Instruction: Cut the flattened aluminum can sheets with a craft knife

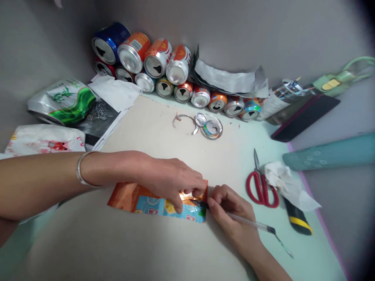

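A cut-open drink can sheet [146,201], printed orange and light blue with lemon slices, lies on the beige board. My left hand [172,177] reaches across from the left and holds the sheet down, thumb on the blue part and bent fingers near its right end. A clear pen [249,221] with a dark tip section is pinched in my right hand [233,214]. Its tip is over the sheet's right part, close to my left thumb; I cannot tell if it touches. A thin twisted strip hangs from the pen's back end.
Drink cans [183,93] line the back wall in two rows, with metal sheets [228,76] on top. Cut can rings [211,127] lie mid-board. At right are red-handled scissors [261,189], crumpled tissue [283,181] and a black-yellow handle [299,220]. A crushed can [63,102] lies left.
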### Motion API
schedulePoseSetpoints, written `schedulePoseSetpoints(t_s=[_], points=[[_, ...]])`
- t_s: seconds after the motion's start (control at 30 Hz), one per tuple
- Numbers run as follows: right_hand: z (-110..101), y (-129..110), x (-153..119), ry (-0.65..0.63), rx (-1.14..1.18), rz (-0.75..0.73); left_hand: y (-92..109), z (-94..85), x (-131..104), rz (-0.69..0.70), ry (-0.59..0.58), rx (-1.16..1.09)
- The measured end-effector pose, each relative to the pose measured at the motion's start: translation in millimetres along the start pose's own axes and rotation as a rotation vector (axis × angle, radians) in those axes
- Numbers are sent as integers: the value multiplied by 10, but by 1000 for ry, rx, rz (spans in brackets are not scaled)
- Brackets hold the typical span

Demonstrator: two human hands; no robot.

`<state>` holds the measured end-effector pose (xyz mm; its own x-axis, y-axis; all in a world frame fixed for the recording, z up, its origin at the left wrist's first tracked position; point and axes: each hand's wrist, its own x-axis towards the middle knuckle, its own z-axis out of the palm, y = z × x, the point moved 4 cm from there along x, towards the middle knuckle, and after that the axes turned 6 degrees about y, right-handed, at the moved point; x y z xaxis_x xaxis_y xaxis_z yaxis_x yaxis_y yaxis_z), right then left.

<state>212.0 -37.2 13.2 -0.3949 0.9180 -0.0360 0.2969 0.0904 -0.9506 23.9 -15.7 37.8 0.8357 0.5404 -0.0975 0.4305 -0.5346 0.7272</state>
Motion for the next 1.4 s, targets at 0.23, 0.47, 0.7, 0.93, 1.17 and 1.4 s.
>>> schedulePoseSetpoints(t_s=[0.23,0.47,0.7,0.93,1.17,1.4], points=[[1,4,8,-23,-31,-1,-14,15,-4,29,5,-18],[-4,-35,16,-7,-37,4,-17,9,-7,10,9,-33],[11,-17,5,-42,-21,6,16,-6,10,-31,-14,-31],[-8,-16,6,-63,-34,-21,36,-6,0,-41,-38,-16],[5,-12,0,-81,-36,5,29,-3,9,-45,-39,-12],[2,-21,-4,-91,-46,-10,26,1,0,-13,-30,7]])
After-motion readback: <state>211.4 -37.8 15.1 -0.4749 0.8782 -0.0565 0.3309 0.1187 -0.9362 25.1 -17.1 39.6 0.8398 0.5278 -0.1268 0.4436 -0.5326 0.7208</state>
